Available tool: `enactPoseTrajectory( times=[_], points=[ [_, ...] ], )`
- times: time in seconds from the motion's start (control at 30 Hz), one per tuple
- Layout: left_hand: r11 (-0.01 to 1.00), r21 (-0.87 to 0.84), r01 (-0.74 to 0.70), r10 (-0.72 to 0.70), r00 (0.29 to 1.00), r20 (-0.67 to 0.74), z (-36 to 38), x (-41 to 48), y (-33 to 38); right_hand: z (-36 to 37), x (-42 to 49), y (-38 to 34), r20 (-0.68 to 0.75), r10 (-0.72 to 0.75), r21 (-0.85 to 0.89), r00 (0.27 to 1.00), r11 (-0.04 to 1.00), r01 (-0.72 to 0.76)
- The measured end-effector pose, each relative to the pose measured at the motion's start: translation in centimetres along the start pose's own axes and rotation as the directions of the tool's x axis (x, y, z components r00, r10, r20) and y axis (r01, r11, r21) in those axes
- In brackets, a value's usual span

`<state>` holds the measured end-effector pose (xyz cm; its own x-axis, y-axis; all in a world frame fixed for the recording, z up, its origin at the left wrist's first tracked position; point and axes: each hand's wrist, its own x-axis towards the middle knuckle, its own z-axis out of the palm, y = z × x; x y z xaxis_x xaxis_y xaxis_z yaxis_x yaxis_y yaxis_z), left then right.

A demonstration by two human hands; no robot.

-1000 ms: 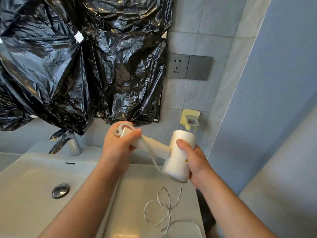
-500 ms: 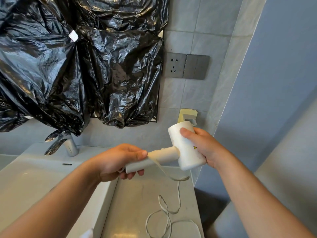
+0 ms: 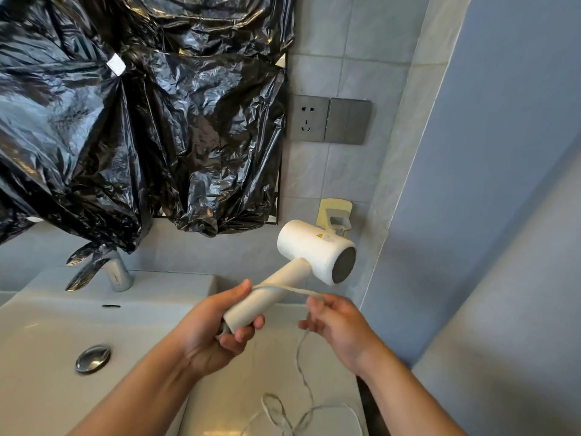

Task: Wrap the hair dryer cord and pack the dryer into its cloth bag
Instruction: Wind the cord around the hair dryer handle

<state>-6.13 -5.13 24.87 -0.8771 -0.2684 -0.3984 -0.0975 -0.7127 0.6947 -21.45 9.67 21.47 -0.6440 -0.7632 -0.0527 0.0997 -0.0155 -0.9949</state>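
A white hair dryer (image 3: 314,247) is held up over the counter, its grey nozzle end turned right. My left hand (image 3: 213,328) grips the lower end of its handle. My right hand (image 3: 336,322) pinches the white cord (image 3: 305,372) just right of the handle. One stretch of cord lies taut across the handle from my left thumb to my right fingers. The remaining cord hangs down and lies in loose loops on the counter near the bottom edge. No cloth bag is in view.
A white sink basin (image 3: 47,335) with a chrome drain plug (image 3: 93,358) and faucet (image 3: 118,275) is at left. Black plastic sheeting (image 3: 141,121) covers the mirror. A wall socket (image 3: 306,122) and a yellowish wall holder (image 3: 334,215) are behind the dryer.
My right hand let go of the dryer's body and took the cord beside the handle. The dryer's body swung up and its nozzle turned right. My left hand kept its grip on the handle.
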Motion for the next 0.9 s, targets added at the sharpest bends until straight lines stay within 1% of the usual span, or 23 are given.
enactPoseTrajectory(
  times=[0.03, 0.1, 0.13, 0.2, 0.27, 0.33, 0.37, 0.43, 0.5, 0.57, 0.6, 0.63, 0.67, 0.7, 0.73, 0.77, 0.8, 0.83, 0.9],
  points=[
    [0.998, -0.061, 0.032, -0.031, 0.999, 0.023, 0.0, 0.0, -0.4, -0.2, 0.5, -0.4, -0.014, 0.048, 0.142, 0.999, 0.989, -0.045],
    [0.979, -0.175, 0.101, -0.083, 0.991, 0.104, 0.0, 0.0, -1.5, -0.4, 1.3, -0.8, -0.023, 0.159, 0.339, 0.987, 0.930, -0.142],
    [0.964, -0.229, 0.132, -0.096, 0.982, 0.161, 0.1, -0.1, -2.1, -0.3, 1.5, -1.0, 0.000, 0.202, 0.409, 0.979, 0.894, -0.184],
    [0.932, -0.317, 0.176, -0.095, 0.962, 0.254, 0.4, -0.3, -2.9, 0.1, 1.5, -1.1, 0.067, 0.230, 0.510, 0.971, 0.828, -0.231],
    [0.909, -0.363, 0.206, -0.088, 0.945, 0.316, 0.2, -0.4, -3.3, 0.1, 1.3, -1.1, 0.175, 0.194, 0.574, 0.965, 0.776, -0.260],
    [0.889, -0.387, 0.246, -0.099, 0.927, 0.363, 0.0, -0.6, -3.6, -0.1, 1.1, -0.9, 0.303, 0.125, 0.608, 0.945, 0.738, -0.293],
    [0.881, -0.394, 0.263, -0.104, 0.919, 0.380, -0.1, -0.6, -3.8, -0.1, 1.1, -0.8, 0.345, 0.095, 0.619, 0.934, 0.724, -0.303],
    [0.880, -0.381, 0.284, -0.137, 0.920, 0.368, 0.1, -0.8, -3.9, 0.2, 1.2, -0.4, 0.359, 0.068, 0.637, 0.931, 0.711, -0.297],
    [0.906, -0.338, 0.254, -0.171, 0.951, 0.256, 0.4, -0.9, -3.9, 0.7, 1.2, -0.2, 0.308, 0.079, 0.658, 0.948, 0.702, -0.272],
    [0.954, -0.221, 0.205, -0.183, 0.976, 0.115, 1.0, -1.4, -3.6, 1.1, 1.1, -0.3, 0.267, 0.091, 0.680, 0.959, 0.688, -0.254],
    [0.980, -0.112, 0.167, -0.164, 0.986, 0.038, 1.3, -1.6, -3.5, 1.3, 1.0, -0.5, 0.242, 0.105, 0.685, 0.965, 0.686, -0.246],
    [0.993, 0.026, 0.118, -0.117, 0.992, -0.055, 1.5, -1.7, -3.4, 1.4, 0.9, -0.8, 0.210, 0.127, 0.683, 0.969, 0.690, -0.238],
    [0.982, 0.178, 0.055, -0.026, 0.987, -0.158, 1.7, -1.7, -3.5, 1.5, 0.8, -1.1, 0.172, 0.156, 0.673, 0.973, 0.702, -0.232],
    [0.942, 0.335, -0.020, 0.108, 0.964, -0.244, 1.7, -1.4, -3.4, 1.5, 0.7, -1.5, 0.136, 0.188, 0.656, 0.973, 0.719, -0.231],
    [0.875, 0.473, -0.106, 0.266, 0.921, -0.286, 1.8, -1.1, -3.3, 1.6, 0.7, -1.7, 0.108, 0.217, 0.636, 0.970, 0.735, -0.235],
    [0.793, 0.580, -0.188, 0.412, 0.866, -0.284, 1.9, -0.9, -3.0, 1.6, 0.6, -2.0, 0.090, 0.237, 0.613, 0.967, 0.752, -0.242],
    [0.693, 0.673, -0.259, 0.532, 0.814, -0.235, 2.0, -0.8, -2.6, 1.6, 0.5, -2.2, 0.078, 0.253, 0.583, 0.964, 0.773, -0.250],
    [0.593, 0.745, -0.306, 0.609, 0.775, -0.166, 2.3, -0.7, -1.8, 1.7, 0.4, -2.5, 0.069, 0.264, 0.540, 0.962, 0.801, -0.259],
    [0.413, 0.838, -0.357, 0.674, 0.739, -0.017, 3.5, -0.5, 0.1, 1.8, 0.0, -3.0, 0.059, 0.268, 0.397, 0.962, 0.878, -0.269]
  ],
)
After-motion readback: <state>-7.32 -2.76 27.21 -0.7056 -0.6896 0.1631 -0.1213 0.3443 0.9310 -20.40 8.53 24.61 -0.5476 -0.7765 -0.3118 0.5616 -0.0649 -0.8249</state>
